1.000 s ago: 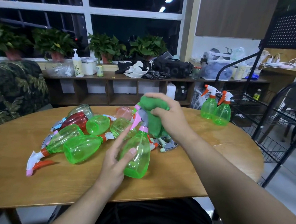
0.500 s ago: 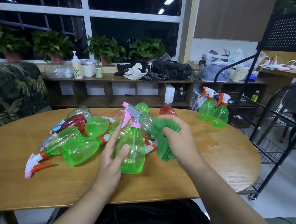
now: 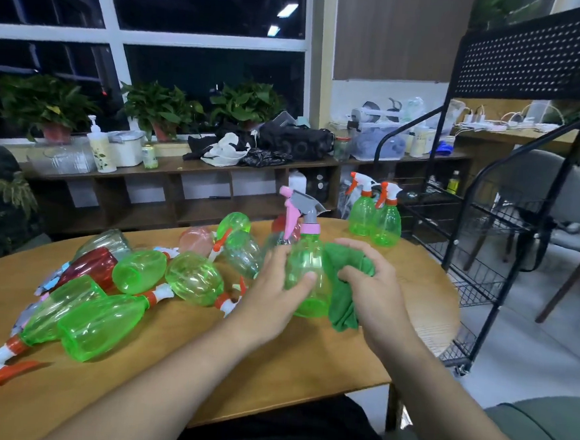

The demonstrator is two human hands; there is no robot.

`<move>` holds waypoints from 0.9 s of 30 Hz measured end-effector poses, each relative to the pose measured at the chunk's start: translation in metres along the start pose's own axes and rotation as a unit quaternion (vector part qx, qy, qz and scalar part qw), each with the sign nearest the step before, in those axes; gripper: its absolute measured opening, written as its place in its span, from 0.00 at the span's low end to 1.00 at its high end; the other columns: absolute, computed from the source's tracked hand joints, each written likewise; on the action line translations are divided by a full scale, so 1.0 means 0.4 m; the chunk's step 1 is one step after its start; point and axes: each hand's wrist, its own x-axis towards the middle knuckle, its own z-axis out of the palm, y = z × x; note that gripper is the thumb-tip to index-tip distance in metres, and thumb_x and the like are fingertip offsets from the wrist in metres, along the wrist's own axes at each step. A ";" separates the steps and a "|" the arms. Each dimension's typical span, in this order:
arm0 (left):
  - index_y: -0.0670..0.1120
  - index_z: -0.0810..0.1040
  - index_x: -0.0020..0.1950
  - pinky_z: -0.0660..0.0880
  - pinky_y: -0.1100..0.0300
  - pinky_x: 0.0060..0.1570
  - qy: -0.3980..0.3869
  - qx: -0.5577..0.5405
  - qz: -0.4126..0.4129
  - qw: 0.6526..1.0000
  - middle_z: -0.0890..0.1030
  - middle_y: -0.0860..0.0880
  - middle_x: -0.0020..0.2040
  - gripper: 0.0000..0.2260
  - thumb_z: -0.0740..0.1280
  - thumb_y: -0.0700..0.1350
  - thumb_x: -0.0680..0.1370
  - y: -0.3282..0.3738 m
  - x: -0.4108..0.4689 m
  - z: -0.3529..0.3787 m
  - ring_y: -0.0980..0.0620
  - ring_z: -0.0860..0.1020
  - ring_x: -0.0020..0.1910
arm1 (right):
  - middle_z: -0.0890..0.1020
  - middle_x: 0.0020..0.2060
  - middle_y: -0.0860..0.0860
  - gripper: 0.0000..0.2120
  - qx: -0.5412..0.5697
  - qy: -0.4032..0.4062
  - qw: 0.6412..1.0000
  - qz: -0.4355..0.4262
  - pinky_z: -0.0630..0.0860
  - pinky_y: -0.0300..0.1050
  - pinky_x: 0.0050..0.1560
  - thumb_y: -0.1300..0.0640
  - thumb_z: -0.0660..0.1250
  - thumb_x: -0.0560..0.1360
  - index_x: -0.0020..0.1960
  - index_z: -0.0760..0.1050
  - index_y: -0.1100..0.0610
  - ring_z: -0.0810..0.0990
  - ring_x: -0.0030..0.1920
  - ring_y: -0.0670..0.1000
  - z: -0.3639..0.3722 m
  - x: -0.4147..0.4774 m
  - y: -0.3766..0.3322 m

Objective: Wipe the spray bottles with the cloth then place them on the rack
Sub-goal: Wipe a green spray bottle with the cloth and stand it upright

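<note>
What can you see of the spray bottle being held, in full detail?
The spray bottle has a translucent green plastic body, a pink collar and a grey head with a pink trigger. It is upright over the table; no liquid shows inside. The left hand grips its body, thumb across the front, and the right hand presses the green cloth against its right side.

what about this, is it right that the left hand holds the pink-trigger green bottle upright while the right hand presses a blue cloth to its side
Nearly. The cloth is green, not blue, as the head view shows. The rest stands: the left hand holds the pink-trigger green bottle upright while the right hand presses the cloth to its side.
</note>
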 end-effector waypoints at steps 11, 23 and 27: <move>0.50 0.75 0.74 0.78 0.57 0.62 -0.037 -0.006 -0.018 0.999 0.82 0.59 0.57 0.28 0.79 0.54 0.76 0.074 0.295 0.337 0.56 0.81 0.56 | 0.87 0.47 0.47 0.22 -0.072 0.178 0.981 0.026 0.83 0.59 0.50 0.63 0.64 0.72 0.55 0.84 0.40 0.85 0.45 0.55 -0.271 0.157 0.069; 0.48 0.70 0.78 0.74 0.52 0.66 -0.027 0.058 -0.078 0.995 0.78 0.47 0.71 0.34 0.77 0.59 0.77 -0.016 0.525 0.547 0.44 0.77 0.70 | 0.84 0.49 0.51 0.22 0.049 0.223 0.971 0.076 0.80 0.51 0.47 0.69 0.62 0.76 0.58 0.83 0.47 0.82 0.44 0.54 -0.379 0.254 0.144; 0.50 0.69 0.82 0.74 0.51 0.70 -0.030 0.088 -0.077 0.993 0.77 0.44 0.74 0.39 0.79 0.60 0.75 -0.013 0.570 0.570 0.43 0.75 0.73 | 0.84 0.49 0.49 0.21 0.062 0.231 0.969 0.068 0.79 0.48 0.46 0.71 0.63 0.77 0.60 0.83 0.50 0.81 0.44 0.52 -0.394 0.255 0.142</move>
